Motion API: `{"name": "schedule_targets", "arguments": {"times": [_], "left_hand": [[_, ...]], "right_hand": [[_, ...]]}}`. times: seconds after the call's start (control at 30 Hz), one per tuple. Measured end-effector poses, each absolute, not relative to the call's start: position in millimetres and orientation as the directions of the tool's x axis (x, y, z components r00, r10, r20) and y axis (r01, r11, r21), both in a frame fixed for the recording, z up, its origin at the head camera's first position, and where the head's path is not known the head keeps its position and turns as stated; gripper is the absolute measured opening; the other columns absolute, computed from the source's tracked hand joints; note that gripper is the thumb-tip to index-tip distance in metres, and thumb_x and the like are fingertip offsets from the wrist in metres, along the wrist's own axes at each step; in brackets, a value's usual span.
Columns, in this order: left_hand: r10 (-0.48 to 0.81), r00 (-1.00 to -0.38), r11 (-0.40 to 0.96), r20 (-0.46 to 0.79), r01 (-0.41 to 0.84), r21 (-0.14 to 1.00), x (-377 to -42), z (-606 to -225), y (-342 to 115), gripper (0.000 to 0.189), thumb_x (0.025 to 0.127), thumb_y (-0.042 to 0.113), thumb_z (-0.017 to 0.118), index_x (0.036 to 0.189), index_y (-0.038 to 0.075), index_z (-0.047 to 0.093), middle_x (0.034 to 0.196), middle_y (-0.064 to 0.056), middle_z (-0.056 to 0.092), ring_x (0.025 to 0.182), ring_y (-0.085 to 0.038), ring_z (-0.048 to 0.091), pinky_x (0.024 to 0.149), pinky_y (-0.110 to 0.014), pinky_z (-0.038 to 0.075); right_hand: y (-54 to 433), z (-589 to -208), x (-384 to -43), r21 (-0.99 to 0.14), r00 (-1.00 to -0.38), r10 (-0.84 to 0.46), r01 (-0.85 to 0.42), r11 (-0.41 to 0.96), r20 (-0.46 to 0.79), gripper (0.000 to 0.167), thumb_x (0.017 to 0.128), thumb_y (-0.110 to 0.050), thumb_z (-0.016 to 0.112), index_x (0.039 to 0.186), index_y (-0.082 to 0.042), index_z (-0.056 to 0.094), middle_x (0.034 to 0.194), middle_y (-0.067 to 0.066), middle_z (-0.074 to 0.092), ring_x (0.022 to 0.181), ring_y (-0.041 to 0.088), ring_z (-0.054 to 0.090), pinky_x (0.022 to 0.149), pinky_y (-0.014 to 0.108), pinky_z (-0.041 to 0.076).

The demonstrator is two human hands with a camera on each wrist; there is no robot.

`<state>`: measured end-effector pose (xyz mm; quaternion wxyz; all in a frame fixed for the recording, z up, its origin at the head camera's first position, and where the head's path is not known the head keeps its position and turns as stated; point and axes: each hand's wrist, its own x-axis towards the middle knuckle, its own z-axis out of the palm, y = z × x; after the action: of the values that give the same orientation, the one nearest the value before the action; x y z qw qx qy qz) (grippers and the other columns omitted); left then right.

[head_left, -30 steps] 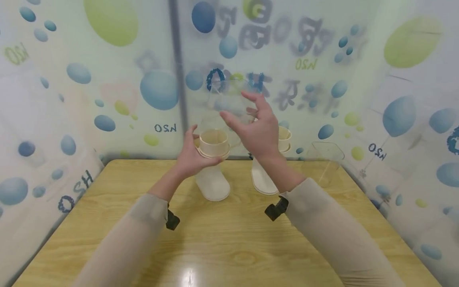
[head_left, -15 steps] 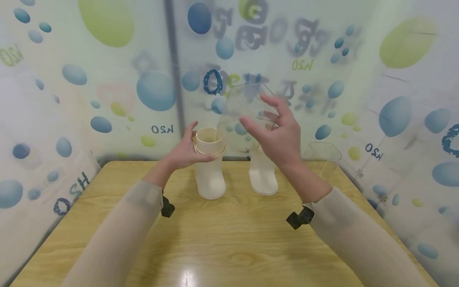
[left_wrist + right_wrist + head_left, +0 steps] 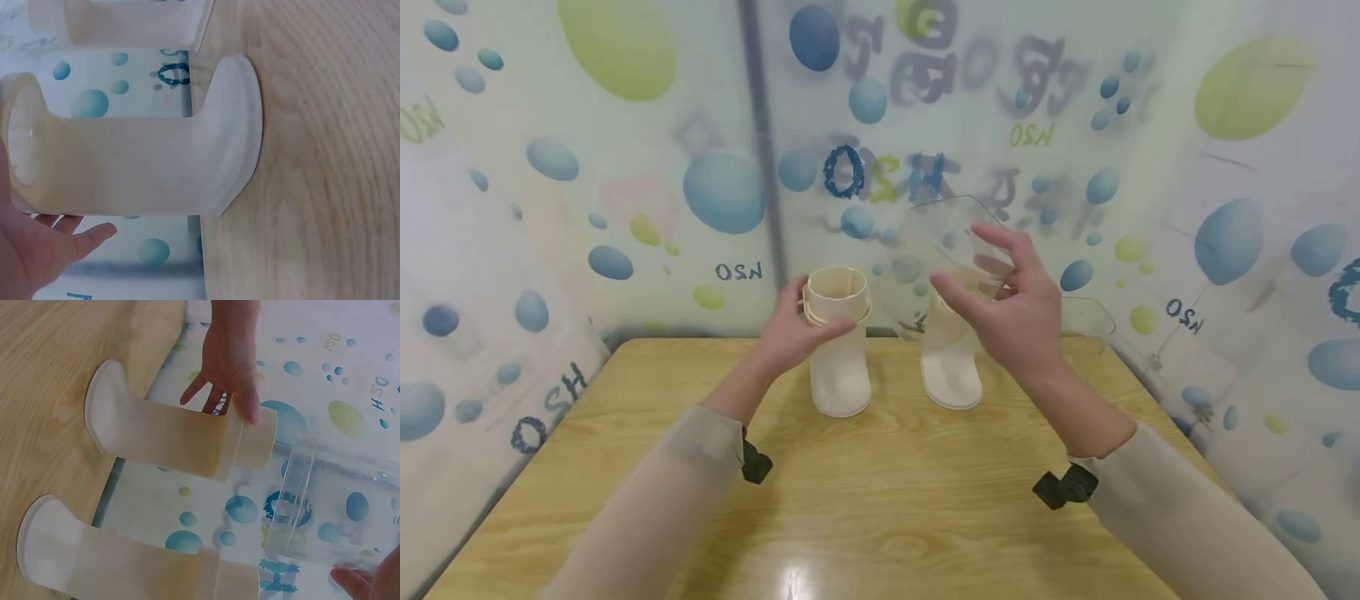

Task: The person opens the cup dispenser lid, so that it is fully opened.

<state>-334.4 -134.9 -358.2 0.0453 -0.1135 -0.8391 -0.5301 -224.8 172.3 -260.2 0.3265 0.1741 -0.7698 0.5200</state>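
My left hand (image 3: pixel 786 333) grips a cream plastic stand (image 3: pixel 838 379) just below its round collar, thumb across the front and fingers behind. The stand is upright on the table, with a wide rounded foot and a hollow ring top (image 3: pixel 257 437). In my right hand (image 3: pixel 1018 312) is a clear, see-through container (image 3: pixel 943 225), held by its side and raised to the right of that stand. The right wrist view shows its clear wall (image 3: pixel 306 506) apart from the ring. A matching second stand (image 3: pixel 951 375) is partly hidden behind the container and my right hand.
Another clear container (image 3: pixel 1093 312) stands at the back right of the wooden table (image 3: pixel 880 492), partly covered by my right hand. Behind the table's far edge hangs a sheet printed with blue and green bubbles (image 3: pixel 724 192).
My right hand has carried the clear container to the right and down, from above the left stand to in front of the second one. My left hand keeps its grip on the stand.
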Motion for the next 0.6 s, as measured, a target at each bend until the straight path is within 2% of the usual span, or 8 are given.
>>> {"name": "schedule_targets", "arguments": {"times": [0.1,0.27,0.4,0.43,0.5,0.6], "left_hand": [[0.139,-0.970,0.389,0.200,0.239,0.890,-333,-361,-133,0.124,0.090,0.053,0.088,0.177,0.017,0.009,0.176,-0.020,0.031,0.161,-0.044,0.035,0.127,-0.063,0.039],[0.171,-0.971,0.352,0.166,0.217,0.911,-335,-364,-135,0.119,0.093,0.053,0.086,0.177,0.029,0.005,0.170,-0.022,0.040,0.156,-0.044,0.043,0.125,-0.064,0.042],[0.194,-0.967,0.344,0.164,0.224,0.912,-337,-365,-137,0.113,0.095,0.051,0.084,0.176,0.034,0.007,0.167,-0.021,0.042,0.151,-0.043,0.047,0.124,-0.063,0.042],[0.199,-0.966,0.339,0.165,0.226,0.913,-338,-365,-137,0.112,0.095,0.050,0.084,0.176,0.035,0.007,0.167,-0.021,0.041,0.150,-0.043,0.048,0.124,-0.063,0.042],[0.212,-0.962,0.331,0.170,0.234,0.914,-338,-366,-138,0.110,0.097,0.048,0.083,0.176,0.035,0.008,0.167,-0.021,0.040,0.149,-0.044,0.049,0.124,-0.063,0.042],[0.221,-0.960,0.329,0.171,0.238,0.914,-338,-367,-140,0.109,0.098,0.046,0.082,0.176,0.035,0.007,0.169,-0.022,0.038,0.149,-0.046,0.049,0.124,-0.064,0.042]], "right_hand": [[180,-267,-216,-0.701,-0.743,0.068,-0.592,0.398,0.666,0.059,0.091,-0.027,0.091,0.146,-0.029,0.069,0.152,-0.016,0.062,0.130,0.013,0.071,0.060,0.022,0.046],[196,-284,-205,-0.711,-0.772,0.063,-0.546,0.443,0.632,0.061,0.091,-0.023,0.091,0.147,-0.030,0.067,0.151,-0.011,0.063,0.124,0.002,0.070,0.056,0.022,0.043],[211,-302,-197,-0.719,-0.792,0.078,-0.502,0.480,0.606,0.063,0.090,-0.019,0.092,0.148,-0.025,0.067,0.147,-0.003,0.066,0.112,-0.005,0.070,0.055,0.021,0.042],[215,-307,-195,-0.722,-0.795,0.084,-0.494,0.485,0.601,0.063,0.090,-0.018,0.093,0.147,-0.025,0.067,0.146,-0.001,0.068,0.105,-0.005,0.071,0.054,0.021,0.042],[223,-316,-190,-0.722,-0.804,0.093,-0.467,0.511,0.587,0.064,0.089,-0.018,0.093,0.147,-0.024,0.067,0.147,0.002,0.068,0.101,-0.007,0.070,0.056,0.019,0.045],[234,-329,-185,-0.719,-0.819,0.107,-0.423,0.551,0.563,0.064,0.089,-0.022,0.094,0.147,-0.025,0.068,0.151,0.003,0.067,0.103,-0.012,0.069,0.063,0.016,0.049]]}}
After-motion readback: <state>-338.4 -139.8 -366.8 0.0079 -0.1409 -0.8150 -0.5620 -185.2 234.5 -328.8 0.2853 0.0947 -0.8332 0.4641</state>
